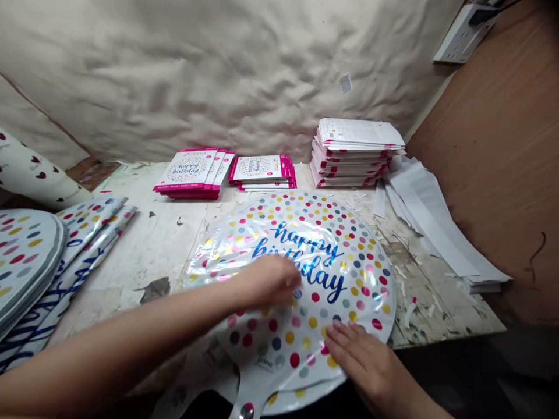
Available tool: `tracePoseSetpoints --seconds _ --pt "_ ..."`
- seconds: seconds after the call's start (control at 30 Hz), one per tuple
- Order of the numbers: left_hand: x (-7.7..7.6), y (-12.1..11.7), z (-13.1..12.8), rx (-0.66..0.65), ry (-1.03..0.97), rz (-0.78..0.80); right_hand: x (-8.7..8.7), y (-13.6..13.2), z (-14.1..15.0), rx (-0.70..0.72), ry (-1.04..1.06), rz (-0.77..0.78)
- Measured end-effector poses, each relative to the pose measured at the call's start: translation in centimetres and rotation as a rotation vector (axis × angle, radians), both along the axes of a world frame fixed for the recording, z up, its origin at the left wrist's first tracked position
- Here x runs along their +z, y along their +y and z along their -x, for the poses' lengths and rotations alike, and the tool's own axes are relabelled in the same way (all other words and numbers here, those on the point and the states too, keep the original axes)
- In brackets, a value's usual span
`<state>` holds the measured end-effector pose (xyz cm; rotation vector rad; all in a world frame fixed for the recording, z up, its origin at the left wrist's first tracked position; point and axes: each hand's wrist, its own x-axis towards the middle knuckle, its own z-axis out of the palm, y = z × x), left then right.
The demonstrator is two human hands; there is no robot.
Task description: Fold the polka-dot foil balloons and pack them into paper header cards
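A flat foil balloon [345, 314] with coloured dots and blue "happy birthday" lettering lies on the table in front of me, its tail pointing toward me. My left hand [273, 282], slightly blurred, is curled into a fist over the middle of the balloon and covers part of the lettering. No object shows in that fist. At the balloon's lower right, my right hand [364, 358] rests flat with its fingers stretched out on the foil. Under the tail, another pale, shiny piece is partly visible.
Pink-edged "happy birthday" packets [190, 169] and a second packet pile [259, 169] stand along the back. Right of them are a tall stack of folded white packaging [356, 151] and loose paper strips [437, 215]. Dotted balloons [26, 250] are stacked at left. A socket [465, 35] is upper right.
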<state>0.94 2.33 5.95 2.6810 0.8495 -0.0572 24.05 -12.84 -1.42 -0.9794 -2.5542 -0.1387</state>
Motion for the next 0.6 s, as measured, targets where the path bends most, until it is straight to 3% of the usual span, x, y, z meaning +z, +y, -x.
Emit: tracePoseSetpoints --seconds 0.03,0.1,0.2,0.37,0.53,0.6 --pt "0.0 -3.6 0.2 -0.085 -0.008 0.110 0.2 -0.1 0.0 -0.020 0.042 0.054" --pt "-0.1 -9.2 0.8 -0.112 -0.021 0.189 0.7 -0.3 -0.2 -0.039 0.089 0.161" --pt "-0.5 -13.2 1.6 -0.013 -0.046 0.196 1.2 -0.2 -0.3 -0.034 0.132 0.256" --pt "-0.8 -12.8 1.6 -0.003 -0.028 0.192 1.5 -0.2 -0.2 -0.055 0.167 0.352" --pt "-0.7 -11.1 1.8 0.148 -0.041 0.458 2.9 0.2 -0.2 -0.056 0.176 0.447" --pt "-0.9 -11.0 2.0 0.162 -0.088 0.494 3.3 0.4 -0.2 -0.059 0.182 0.465"
